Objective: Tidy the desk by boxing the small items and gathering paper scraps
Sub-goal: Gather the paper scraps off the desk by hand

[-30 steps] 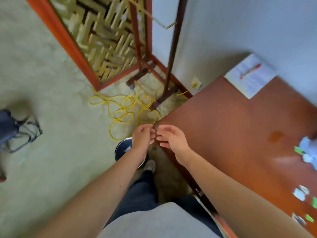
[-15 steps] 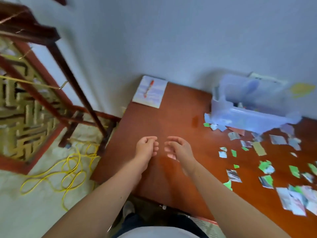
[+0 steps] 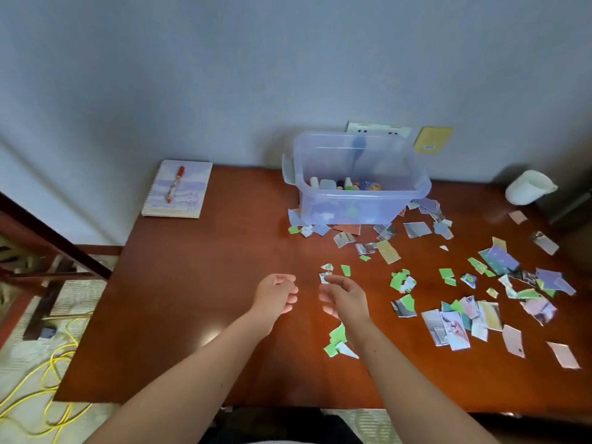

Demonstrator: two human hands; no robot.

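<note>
Looking down through the head camera, my only view, I have the left hand [image 3: 277,294] and the right hand [image 3: 344,296] side by side above the desk [image 3: 192,299]. They are near each other but not touching, fingers loosely curled and relaxed, nothing pinched in either as far as I can tell. I read that as hands poised to start on the paper: they hang at the near-left fringe of the mess, one small scrap [image 3: 324,277] lies just beside the right fingertips, and a green cluster [image 3: 336,339] sits by the right forearm. The paper scraps [image 3: 461,318] are torn, flat, irregular pieces in green, lilac, pink and printed photo bits. They are strewn over the right half of the desk from the foot of the box out toward the right edge, some overlapping, many apart. Thin paper on polished wood, so my guess is sweeping them together will beat picking them singly. The clear plastic box [image 3: 336,208] stands open at the back by the wall, close to the pile, with small items [image 3: 344,184] in its bottom, so the boxing looks largely done. Far left, a notebook [image 3: 189,200] carries a red pen [image 3: 174,184], well apart from the scraps; a white cup [image 3: 528,187] lies tipped at far right.
</note>
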